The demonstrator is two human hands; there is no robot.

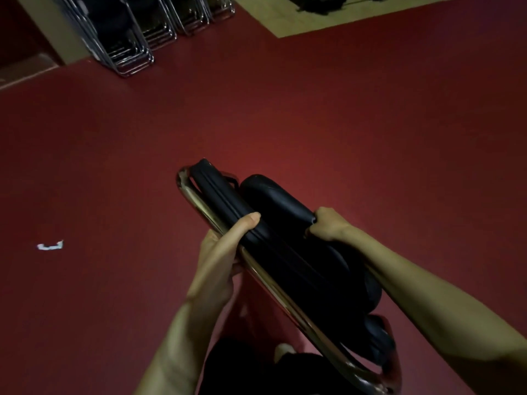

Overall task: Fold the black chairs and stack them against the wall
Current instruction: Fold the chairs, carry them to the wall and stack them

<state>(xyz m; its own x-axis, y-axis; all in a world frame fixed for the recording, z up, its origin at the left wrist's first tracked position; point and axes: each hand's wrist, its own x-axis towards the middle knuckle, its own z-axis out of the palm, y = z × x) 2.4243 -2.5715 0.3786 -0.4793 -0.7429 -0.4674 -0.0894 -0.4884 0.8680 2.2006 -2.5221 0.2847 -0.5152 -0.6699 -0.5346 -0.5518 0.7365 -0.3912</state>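
Note:
A folded black chair (288, 252) with a chrome tube frame is carried flat in front of me, running from the centre of the view down to the lower right. My left hand (219, 258) grips the chrome tube and the black seat edge on its left side, thumb over the top. On the chair's right side, my right hand (328, 225) grips the black padded backrest. Several folded black chairs (122, 32) lean in rows against the wall at the top left.
Dark red floor (342, 124) spreads between me and the stacked chairs. A small white scrap (50, 246) lies on the floor at the left. A pale wooden platform (299, 18) with dark objects on it sits at the top right.

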